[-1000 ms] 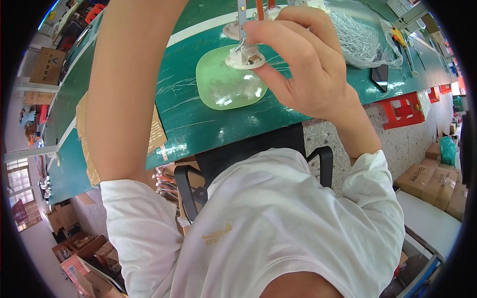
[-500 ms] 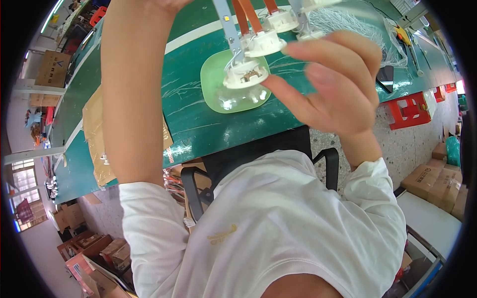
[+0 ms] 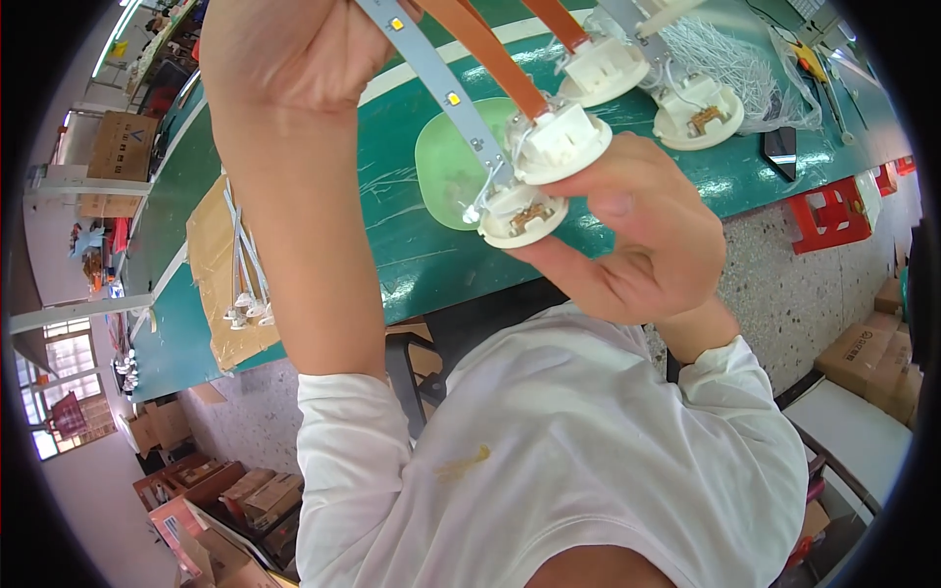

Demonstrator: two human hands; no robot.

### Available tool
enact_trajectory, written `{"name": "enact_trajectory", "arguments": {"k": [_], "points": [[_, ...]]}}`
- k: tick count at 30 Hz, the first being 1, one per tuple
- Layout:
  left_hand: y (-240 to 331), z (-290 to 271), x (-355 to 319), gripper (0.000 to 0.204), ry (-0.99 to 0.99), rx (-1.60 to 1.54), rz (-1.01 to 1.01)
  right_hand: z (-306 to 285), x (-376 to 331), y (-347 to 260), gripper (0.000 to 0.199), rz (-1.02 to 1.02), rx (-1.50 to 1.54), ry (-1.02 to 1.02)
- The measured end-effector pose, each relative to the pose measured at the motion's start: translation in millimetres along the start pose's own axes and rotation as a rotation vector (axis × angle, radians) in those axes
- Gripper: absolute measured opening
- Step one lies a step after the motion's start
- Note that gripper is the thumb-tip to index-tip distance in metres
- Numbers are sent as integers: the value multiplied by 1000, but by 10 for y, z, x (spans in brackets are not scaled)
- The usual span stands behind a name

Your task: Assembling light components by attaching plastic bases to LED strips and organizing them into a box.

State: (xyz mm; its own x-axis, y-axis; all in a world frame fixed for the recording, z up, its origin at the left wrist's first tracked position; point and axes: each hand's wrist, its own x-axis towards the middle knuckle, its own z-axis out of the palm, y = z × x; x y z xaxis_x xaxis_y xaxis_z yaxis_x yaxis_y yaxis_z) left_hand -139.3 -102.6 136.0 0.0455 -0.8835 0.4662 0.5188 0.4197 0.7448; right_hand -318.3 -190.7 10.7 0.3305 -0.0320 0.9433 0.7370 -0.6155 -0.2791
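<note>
Apparently the LED strip [image 3: 431, 73] already has its white end cap [image 3: 522, 216] wired on; what remains is unclear. At upper centre, it slants lengthwise, cap end toward lower right. The right hand's [image 3: 652, 235] thumb touches the cap's rim, pinch uncertain; the left hand's [image 3: 304, 49] grip cannot be told.

Before you a green-topped table [image 3: 417, 269] stands over a speckled floor [image 3: 769, 279], with a red stool [image 3: 831, 218] to your right and a bright window [image 3: 69, 350] far left.
</note>
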Motion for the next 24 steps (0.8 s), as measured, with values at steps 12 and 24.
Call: {"name": "enact_trajectory", "arguments": {"k": [12,24], "points": [[-234,315,54,29,387,346,285,-100,101,-120,39,123,-111,-25],[-146,170,-47,28,464,239,303,-121,48,6,35,-18,-34,68]]}}
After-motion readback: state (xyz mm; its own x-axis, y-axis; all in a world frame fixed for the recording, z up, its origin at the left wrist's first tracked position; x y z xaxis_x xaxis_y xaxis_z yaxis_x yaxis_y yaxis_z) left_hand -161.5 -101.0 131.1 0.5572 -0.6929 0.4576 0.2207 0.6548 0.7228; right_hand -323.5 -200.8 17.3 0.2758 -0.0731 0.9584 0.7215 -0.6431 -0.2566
